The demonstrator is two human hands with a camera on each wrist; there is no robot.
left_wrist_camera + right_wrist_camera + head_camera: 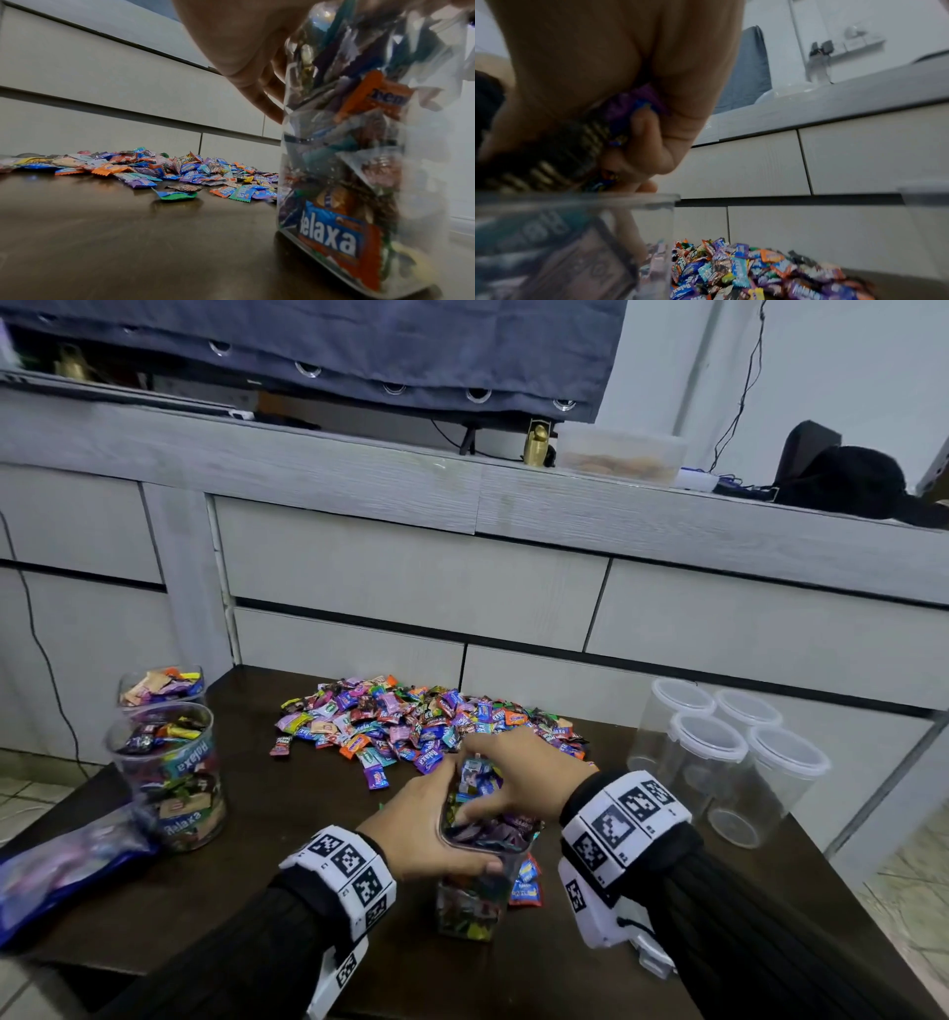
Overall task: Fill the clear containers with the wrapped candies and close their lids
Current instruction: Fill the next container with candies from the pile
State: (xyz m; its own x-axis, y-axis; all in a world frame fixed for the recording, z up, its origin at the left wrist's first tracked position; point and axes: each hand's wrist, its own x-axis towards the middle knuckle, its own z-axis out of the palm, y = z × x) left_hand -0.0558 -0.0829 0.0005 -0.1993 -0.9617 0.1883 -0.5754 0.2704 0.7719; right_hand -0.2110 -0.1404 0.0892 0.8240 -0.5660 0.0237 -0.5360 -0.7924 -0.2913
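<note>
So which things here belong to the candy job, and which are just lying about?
Job: clear container being filled; loose pile of wrapped candies; two filled clear jars; four empty lidded jars.
Lying about: blue plastic bag; gold figurine; black cloth.

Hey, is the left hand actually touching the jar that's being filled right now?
Touching. In the head view the left hand wraps the rim of the jar; the left wrist view shows its fingers against the clear wall.
</note>
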